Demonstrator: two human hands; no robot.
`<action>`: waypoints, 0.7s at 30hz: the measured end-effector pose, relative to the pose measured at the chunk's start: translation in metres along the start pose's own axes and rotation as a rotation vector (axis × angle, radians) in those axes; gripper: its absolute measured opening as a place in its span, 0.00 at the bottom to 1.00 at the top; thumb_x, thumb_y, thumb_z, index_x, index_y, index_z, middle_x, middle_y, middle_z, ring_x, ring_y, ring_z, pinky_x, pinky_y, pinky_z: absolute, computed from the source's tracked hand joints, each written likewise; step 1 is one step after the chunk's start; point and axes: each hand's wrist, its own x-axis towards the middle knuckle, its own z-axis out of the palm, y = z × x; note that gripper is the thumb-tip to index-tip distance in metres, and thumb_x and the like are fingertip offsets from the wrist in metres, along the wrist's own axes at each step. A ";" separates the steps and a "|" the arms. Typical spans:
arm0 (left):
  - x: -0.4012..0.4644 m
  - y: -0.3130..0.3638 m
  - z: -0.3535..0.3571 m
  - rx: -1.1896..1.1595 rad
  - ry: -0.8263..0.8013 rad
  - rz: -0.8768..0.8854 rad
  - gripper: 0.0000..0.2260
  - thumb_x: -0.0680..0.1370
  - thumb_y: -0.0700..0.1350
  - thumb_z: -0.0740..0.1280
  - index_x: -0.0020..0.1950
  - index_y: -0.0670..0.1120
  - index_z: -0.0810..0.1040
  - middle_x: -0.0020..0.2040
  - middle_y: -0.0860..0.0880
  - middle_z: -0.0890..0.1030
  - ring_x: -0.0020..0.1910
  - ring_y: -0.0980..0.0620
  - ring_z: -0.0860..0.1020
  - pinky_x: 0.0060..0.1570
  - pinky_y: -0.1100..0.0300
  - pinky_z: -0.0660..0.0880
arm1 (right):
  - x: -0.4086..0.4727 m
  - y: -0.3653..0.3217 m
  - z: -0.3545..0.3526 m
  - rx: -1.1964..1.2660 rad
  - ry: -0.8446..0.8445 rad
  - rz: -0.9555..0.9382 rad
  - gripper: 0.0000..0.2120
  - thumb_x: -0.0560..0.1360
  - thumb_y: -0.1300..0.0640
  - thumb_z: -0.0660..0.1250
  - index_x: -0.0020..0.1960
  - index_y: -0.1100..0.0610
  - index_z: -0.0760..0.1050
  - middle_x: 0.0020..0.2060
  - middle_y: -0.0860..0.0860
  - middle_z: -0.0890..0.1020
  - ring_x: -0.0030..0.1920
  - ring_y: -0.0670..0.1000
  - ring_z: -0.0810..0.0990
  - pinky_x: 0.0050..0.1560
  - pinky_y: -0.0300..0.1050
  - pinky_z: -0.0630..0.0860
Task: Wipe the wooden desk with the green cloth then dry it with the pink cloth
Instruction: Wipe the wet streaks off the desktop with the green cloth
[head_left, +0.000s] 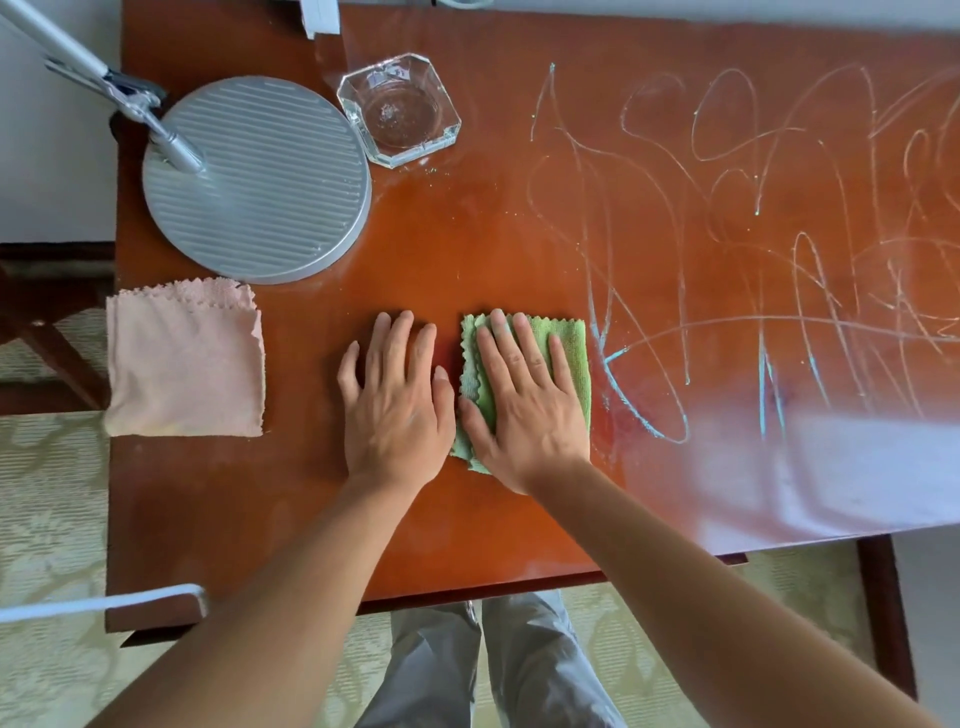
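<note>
A folded green cloth (569, 343) lies on the reddish wooden desk (467, 249), near the middle. My right hand (519, 405) presses flat on it with straight, spread fingers. My left hand (397, 400) rests flat on the bare wood just left of the cloth, thumb nearly touching its edge. A folded pink cloth (184, 361) lies at the desk's left edge, apart from both hands. Pale chalk-like scribbles (753, 249) cover the desk's right half, starting right beside the green cloth.
A round ribbed grey lamp base (260, 182) with its arm stands at the back left. A clear glass ashtray (400, 109) sits behind the hands. A white cable (104, 600) crosses the desk's front left corner. Patterned floor lies below the front edge.
</note>
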 end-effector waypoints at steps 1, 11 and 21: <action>0.000 0.001 0.001 -0.005 0.000 -0.001 0.20 0.82 0.50 0.52 0.73 0.46 0.69 0.75 0.46 0.67 0.77 0.45 0.61 0.74 0.44 0.55 | 0.007 0.001 -0.002 0.006 0.003 0.007 0.34 0.83 0.38 0.45 0.83 0.56 0.49 0.82 0.51 0.50 0.82 0.52 0.43 0.80 0.58 0.45; 0.002 0.000 0.005 0.022 0.030 0.005 0.20 0.81 0.50 0.55 0.72 0.46 0.70 0.75 0.45 0.68 0.76 0.45 0.62 0.74 0.43 0.56 | 0.151 0.020 -0.029 -0.041 -0.009 0.007 0.34 0.82 0.38 0.41 0.83 0.54 0.45 0.83 0.50 0.47 0.82 0.52 0.41 0.80 0.57 0.38; 0.001 0.004 0.001 0.059 0.044 -0.012 0.21 0.80 0.52 0.56 0.70 0.46 0.71 0.73 0.44 0.70 0.74 0.44 0.65 0.72 0.43 0.57 | 0.147 0.036 -0.033 -0.062 -0.013 -0.060 0.34 0.82 0.38 0.40 0.83 0.53 0.44 0.83 0.49 0.47 0.82 0.52 0.41 0.80 0.59 0.40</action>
